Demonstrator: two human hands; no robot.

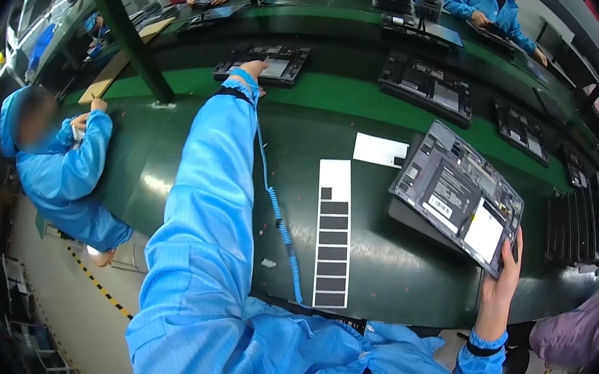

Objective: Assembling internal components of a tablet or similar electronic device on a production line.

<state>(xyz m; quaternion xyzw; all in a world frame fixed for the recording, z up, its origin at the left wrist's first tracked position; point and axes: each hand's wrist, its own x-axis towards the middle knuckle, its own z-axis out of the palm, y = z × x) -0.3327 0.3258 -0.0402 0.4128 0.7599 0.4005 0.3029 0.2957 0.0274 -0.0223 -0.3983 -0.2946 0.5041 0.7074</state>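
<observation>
My left hand [254, 70] reaches out over the conveyor and grips the near edge of an opened laptop [283, 68], its inner parts facing up. Part of those fingers is hidden. In my right hand [503, 276] is the lower right corner of another laptop [452, 192] with its bottom cover off. That laptop is tilted above the bench, its battery and a white rectangle showing. Between my arms lies a white strip of black rectangular pads [332, 252]. A second white sheet [376, 150] lies beside the held laptop's left edge.
A coiled blue cord [287, 238] runs from my left wrist to the bench edge. More opened laptops [430, 87] sit on the green conveyor [338, 92]. Several upright laptops [578, 227] stand at the right. A green post [132, 45] and a co-worker [61, 162] are left.
</observation>
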